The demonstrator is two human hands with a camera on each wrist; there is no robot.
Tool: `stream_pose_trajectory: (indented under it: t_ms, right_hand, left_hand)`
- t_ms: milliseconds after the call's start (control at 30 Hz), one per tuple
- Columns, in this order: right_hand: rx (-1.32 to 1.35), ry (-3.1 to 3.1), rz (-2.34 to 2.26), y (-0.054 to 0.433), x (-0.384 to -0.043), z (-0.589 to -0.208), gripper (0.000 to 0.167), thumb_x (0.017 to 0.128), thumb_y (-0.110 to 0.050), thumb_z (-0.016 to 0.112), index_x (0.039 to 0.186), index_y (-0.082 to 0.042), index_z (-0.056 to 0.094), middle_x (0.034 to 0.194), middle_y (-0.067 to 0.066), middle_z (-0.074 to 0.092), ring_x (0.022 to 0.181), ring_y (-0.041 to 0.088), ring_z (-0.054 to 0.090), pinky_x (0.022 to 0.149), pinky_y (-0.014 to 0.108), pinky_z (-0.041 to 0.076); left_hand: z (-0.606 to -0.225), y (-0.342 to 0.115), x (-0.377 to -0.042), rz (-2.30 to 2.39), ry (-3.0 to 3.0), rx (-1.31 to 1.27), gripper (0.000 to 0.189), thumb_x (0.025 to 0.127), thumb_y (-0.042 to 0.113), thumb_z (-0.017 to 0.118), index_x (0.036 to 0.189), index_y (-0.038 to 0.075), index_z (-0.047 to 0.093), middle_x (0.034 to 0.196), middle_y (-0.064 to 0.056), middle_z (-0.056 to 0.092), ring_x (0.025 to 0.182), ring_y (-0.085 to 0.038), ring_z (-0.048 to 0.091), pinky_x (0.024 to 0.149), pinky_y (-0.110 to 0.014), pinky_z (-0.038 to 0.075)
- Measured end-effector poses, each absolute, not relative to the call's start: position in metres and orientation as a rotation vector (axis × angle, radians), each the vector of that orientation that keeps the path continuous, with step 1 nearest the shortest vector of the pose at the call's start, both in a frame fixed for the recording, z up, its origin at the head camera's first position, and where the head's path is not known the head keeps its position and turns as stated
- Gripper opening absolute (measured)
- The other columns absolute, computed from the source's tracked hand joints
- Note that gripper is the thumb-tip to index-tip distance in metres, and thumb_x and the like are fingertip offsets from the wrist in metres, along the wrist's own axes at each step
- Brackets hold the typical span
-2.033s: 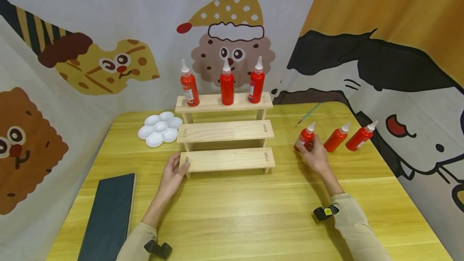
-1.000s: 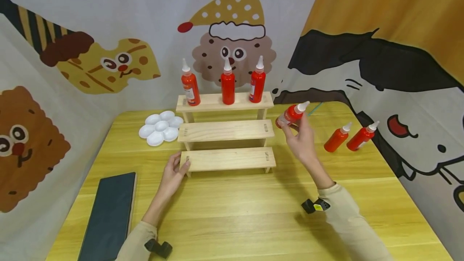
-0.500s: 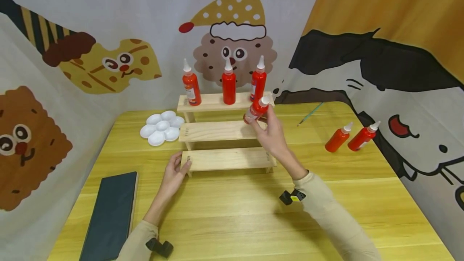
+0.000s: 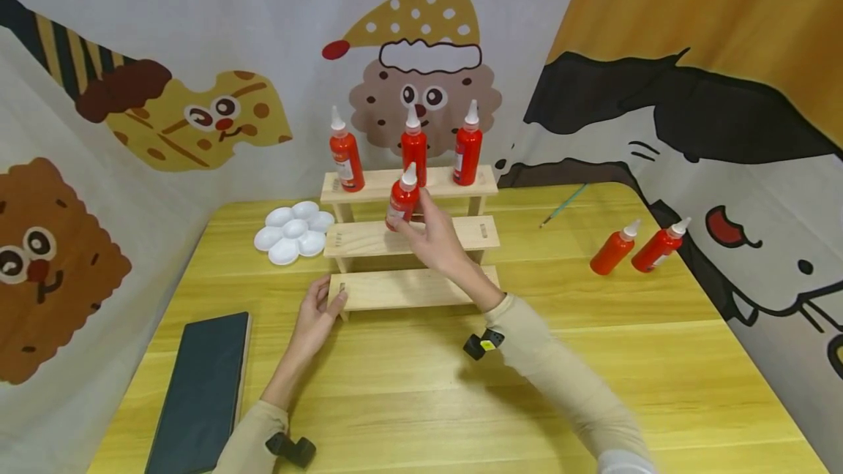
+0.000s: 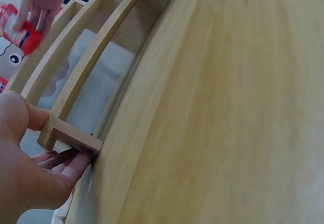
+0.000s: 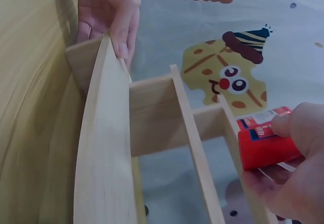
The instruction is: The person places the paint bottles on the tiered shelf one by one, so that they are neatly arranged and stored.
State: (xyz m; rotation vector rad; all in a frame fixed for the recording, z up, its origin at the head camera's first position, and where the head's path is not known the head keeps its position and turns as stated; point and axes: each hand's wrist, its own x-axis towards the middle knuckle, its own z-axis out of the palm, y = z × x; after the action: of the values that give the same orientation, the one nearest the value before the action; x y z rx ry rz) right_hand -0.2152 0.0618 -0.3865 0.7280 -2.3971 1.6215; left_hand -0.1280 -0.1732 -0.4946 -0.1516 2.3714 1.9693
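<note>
My right hand [image 4: 437, 236] holds a red paint bottle [image 4: 402, 205] with a white nozzle, slightly tilted, close over the middle step of a three-tier wooden stand [image 4: 421, 290]. In the right wrist view, my thumb and fingers wrap the red bottle [image 6: 263, 145], its base facing the stand. My left hand [image 4: 317, 320] grips the left end of the lowest step. The left wrist view has that thumb on the board and the other fingers [image 5: 76, 165] under it, by the leg. Several similar bottles stand about: three on the top step, including a left one [image 4: 347, 161].
Two more red bottles, one nearer [image 4: 612, 252] and one farther right [image 4: 658, 249], stand on the table [image 4: 408, 393]. Behind them lies a thin paintbrush [image 4: 563, 206]. A white flower-shaped palette [image 4: 293, 230] is left of the stand. A dark book [image 4: 197, 393] lies at the front left.
My right hand has lifted one bottle from the right of the table and carried it left, over the stand's middle step. My left hand has stayed on the lowest step.
</note>
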Motion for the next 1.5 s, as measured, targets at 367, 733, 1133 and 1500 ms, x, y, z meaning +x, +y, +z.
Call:
stream_pose_trajectory:
  t_ms: [367, 733, 1133, 1500]
  right_hand:
    - [0.806, -2.515, 1.621, 0.019, -0.226, -0.402, 0.048, 0.098, -0.014, 0.069, 0.140, -0.002, 0.050, 0.129, 0.017, 0.066, 0.110, 0.025, 0.067, 0.092, 0.031, 0.059]
    - [0.817, -2.560, 1.543, 0.004, -0.229, -0.405, 0.048, 0.097, -0.018, 0.070, 0.139, -0.005, 0.051, 0.124, 0.015, 0.068, 0.102, 0.022, 0.068, 0.087, 0.028, 0.058]
    - [0.782, -2.489, 1.596, 0.035, -0.209, -0.405, 0.052, 0.095, -0.016, 0.073, 0.139, -0.001, 0.051, 0.131, 0.019, 0.065, 0.122, 0.029, 0.064, 0.108, 0.035, 0.051]
    - [0.676, -2.430, 1.560, 0.105, -0.182, -0.394, 0.042, 0.097, -0.015, 0.069, 0.135, -0.005, 0.055, 0.134, 0.017, 0.063, 0.123, 0.029, 0.062, 0.107, 0.044, 0.052]
  left_hand:
    - [-0.494, -0.174, -0.128, 1.959, 2.377, -0.167, 0.058, 0.105, 0.016, 0.055, 0.154, -0.002, 0.029, 0.152, -0.027, 0.045, 0.137, -0.040, 0.050, 0.104, -0.024, 0.051]
    - [-0.493, -0.173, -0.131, 2.000, 2.350, -0.161, 0.056, 0.105, 0.011, 0.054, 0.153, -0.004, 0.029, 0.150, -0.028, 0.046, 0.135, -0.040, 0.052, 0.091, -0.009, 0.049]
    - [-0.497, -0.173, -0.131, 1.992, 2.365, -0.176, 0.057, 0.104, 0.011, 0.055, 0.152, -0.006, 0.029, 0.149, -0.030, 0.047, 0.134, -0.043, 0.052, 0.092, -0.011, 0.051]
    - [-0.496, -0.173, -0.130, 1.973, 2.369, -0.166, 0.058, 0.105, 0.012, 0.055, 0.154, -0.004, 0.028, 0.150, -0.029, 0.045, 0.135, -0.042, 0.051, 0.095, -0.014, 0.051]
